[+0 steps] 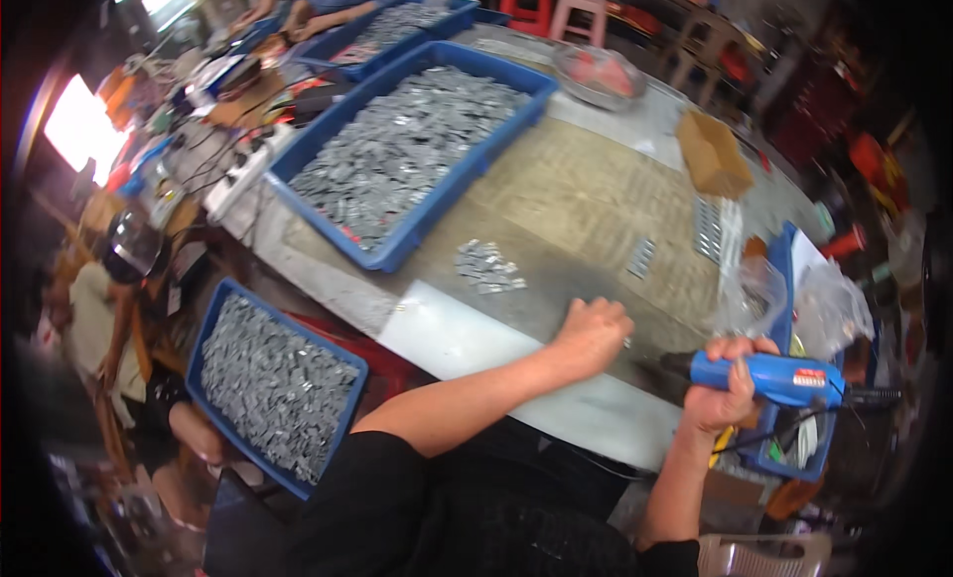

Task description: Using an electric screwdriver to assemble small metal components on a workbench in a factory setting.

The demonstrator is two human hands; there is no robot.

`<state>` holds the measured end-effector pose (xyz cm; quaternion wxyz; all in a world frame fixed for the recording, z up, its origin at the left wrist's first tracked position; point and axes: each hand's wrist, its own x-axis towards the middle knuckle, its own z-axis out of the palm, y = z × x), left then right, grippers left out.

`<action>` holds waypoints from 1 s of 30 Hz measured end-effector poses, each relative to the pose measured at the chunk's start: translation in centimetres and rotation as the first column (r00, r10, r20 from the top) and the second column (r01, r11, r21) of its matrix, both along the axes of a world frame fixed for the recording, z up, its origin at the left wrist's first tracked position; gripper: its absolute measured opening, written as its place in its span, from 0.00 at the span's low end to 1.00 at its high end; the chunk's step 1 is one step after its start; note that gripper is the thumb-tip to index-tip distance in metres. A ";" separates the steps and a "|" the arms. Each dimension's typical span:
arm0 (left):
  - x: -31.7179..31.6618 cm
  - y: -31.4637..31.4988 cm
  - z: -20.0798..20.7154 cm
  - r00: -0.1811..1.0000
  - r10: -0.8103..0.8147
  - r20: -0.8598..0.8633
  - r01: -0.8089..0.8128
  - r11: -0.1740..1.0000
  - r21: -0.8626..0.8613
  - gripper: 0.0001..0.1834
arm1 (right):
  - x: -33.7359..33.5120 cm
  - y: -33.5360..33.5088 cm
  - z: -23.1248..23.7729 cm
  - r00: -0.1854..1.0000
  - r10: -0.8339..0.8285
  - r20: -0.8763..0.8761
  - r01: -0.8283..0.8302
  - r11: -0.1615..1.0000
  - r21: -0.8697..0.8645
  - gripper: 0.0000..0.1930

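1 blue tool (772, 380) | in right hand (717, 402) | tip (677, 362) toward left hand (593, 339)

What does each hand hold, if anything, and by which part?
Right hand: blue power tool, by the front of its body. Left hand: cannot tell.
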<state>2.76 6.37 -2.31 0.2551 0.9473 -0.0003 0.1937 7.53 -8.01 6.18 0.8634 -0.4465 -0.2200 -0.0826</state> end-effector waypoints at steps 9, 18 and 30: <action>-1.3 -0.3 0.1 0.999 -0.014 0.048 0.018 0.997 -0.076 0.03 | -0.2 1.3 0.1 0.999 0.032 0.003 -0.032 0.997 -0.064 0.22; -0.8 -0.7 0.1 0.998 -0.013 0.059 0.022 0.987 -0.160 0.00 | 1.1 0.7 -1.0 0.997 0.078 -0.001 -0.077 0.990 -0.117 0.23; -1.3 -0.6 0.4 0.998 -0.023 0.051 0.032 0.983 -0.182 0.00 | 0.9 0.2 -0.9 0.996 0.083 -0.014 -0.084 0.987 -0.135 0.24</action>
